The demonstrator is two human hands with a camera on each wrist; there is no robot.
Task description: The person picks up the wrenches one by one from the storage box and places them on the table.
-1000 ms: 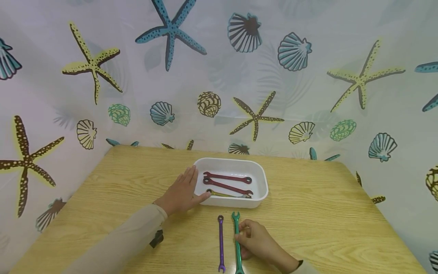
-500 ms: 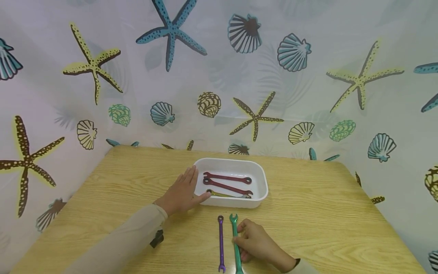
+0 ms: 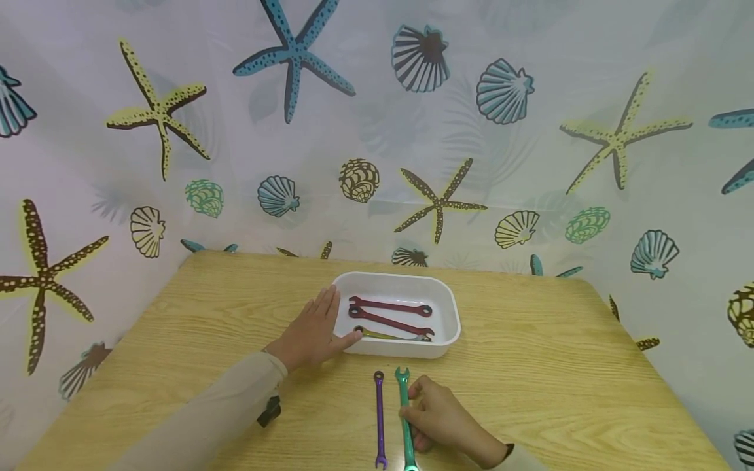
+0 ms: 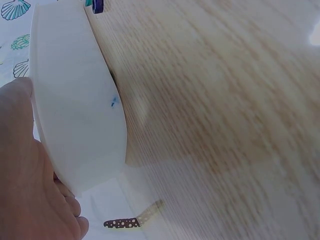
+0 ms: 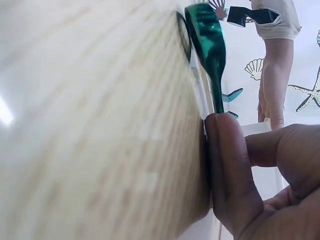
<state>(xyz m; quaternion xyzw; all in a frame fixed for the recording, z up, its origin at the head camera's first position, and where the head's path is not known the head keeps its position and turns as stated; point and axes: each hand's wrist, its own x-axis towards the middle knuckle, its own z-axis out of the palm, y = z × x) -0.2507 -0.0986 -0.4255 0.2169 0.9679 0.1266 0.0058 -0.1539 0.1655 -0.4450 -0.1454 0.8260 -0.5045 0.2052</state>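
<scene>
Since a second ago, your right hand [image 3: 438,418] has drawn the green wrench [image 3: 404,418] slightly toward you and tipped its open end a little left, toward the purple wrench [image 3: 379,418]; over the last half second almost nothing shifts. Your fingers and thumb pinch the green shaft near its middle, low at 6 o'clock on the wooden table [image 3: 559,366]. The purple wrench lies flat just beside it, at its 9 o'clock.

Your left hand [image 3: 315,330] stays where it was, fingers straight and together, flat against the left wall of the white tray [image 3: 450,327], thumb at the near corner. The tray sits at the table's centre, at 12 o'clock from the green wrench, holding two dark red wrenches [image 3: 391,313] and a yellowish wrench [image 3: 391,335].

Only the head view shows the tray's contents. The right wrist view shows your thumb [image 5: 230,175] pressed to the green shaft [image 5: 210,45], its far end raised off the wood. The left wrist view shows the tray wall [image 4: 80,115] with a small blue mark, not readable as writing, and a purple tip [image 4: 98,5].
</scene>
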